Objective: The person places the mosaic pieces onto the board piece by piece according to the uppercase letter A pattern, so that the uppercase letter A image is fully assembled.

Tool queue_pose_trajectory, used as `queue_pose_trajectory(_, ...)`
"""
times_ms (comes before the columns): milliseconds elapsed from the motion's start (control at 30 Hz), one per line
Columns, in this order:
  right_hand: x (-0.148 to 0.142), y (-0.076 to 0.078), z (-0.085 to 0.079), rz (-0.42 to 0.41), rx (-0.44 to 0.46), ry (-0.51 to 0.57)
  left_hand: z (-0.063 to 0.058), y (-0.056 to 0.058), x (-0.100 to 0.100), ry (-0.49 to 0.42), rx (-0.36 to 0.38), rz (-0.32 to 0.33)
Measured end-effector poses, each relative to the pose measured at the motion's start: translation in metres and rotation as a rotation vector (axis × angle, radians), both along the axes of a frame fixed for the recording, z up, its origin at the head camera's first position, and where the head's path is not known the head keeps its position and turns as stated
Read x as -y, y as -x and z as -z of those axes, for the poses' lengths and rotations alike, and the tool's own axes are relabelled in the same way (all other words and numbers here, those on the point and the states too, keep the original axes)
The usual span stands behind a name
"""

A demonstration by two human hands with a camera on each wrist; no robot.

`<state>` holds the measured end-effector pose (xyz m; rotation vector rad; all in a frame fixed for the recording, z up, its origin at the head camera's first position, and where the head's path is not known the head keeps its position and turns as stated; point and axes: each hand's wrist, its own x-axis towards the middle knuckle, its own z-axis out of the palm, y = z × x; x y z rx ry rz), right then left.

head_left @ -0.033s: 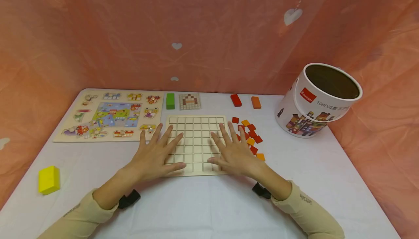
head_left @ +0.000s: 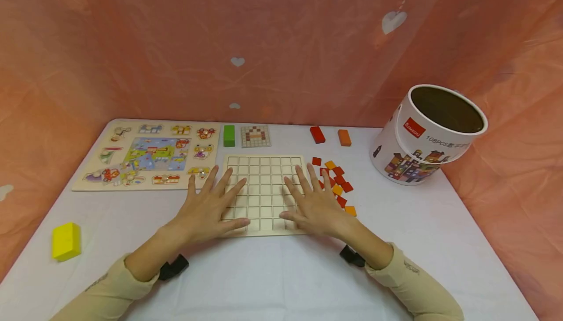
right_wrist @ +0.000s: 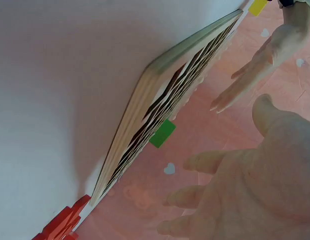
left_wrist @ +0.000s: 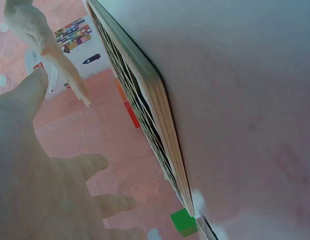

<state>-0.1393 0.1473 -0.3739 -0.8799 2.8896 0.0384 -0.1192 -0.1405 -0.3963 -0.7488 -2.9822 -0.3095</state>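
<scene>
A pale wooden board with a square grid [head_left: 266,199] lies flat on the white table in the head view. My left hand [head_left: 205,212] is over its left edge, fingers spread and straight, holding nothing. Over the right edge is my right hand [head_left: 320,209], also spread and holding nothing. Both wrist views show a gap between the hands and the board, whose layered side edge [left_wrist: 160,107] is visible. Several small red and orange square tiles [head_left: 347,187] lie loose just right of the board; the right hand's fingers hide some of them.
Behind the board are a green block [head_left: 229,136], a small patterned grid card [head_left: 256,136], a red block [head_left: 317,135] and an orange block [head_left: 344,138]. A picture puzzle board [head_left: 92,164] and yellow block [head_left: 66,242] lie left; a white bucket [head_left: 396,164] stands right.
</scene>
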Motion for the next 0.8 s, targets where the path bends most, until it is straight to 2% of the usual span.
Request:
queue_pose_trajectory(300,-0.011,0.004,-0.003,0.006,-0.015,0.034,-0.005,0.000,0.002,-0.017,0.030,-0.007)
queue_pose_trajectory(467,-0.025,0.012,-0.009,0.035,0.026,0.095,-0.007,0.000,0.005,-0.063,0.029,0.023)
queue_pose_trajectory(600,-0.050,0.033,-0.011,0.053,0.113,0.284,-0.005,0.001,0.014,-0.163,0.101,0.072)
queue_pose_trajectory(800,-0.098,0.076,0.004,0.117,0.348,0.696,0.005,0.009,0.031,-0.270,0.236,0.156)
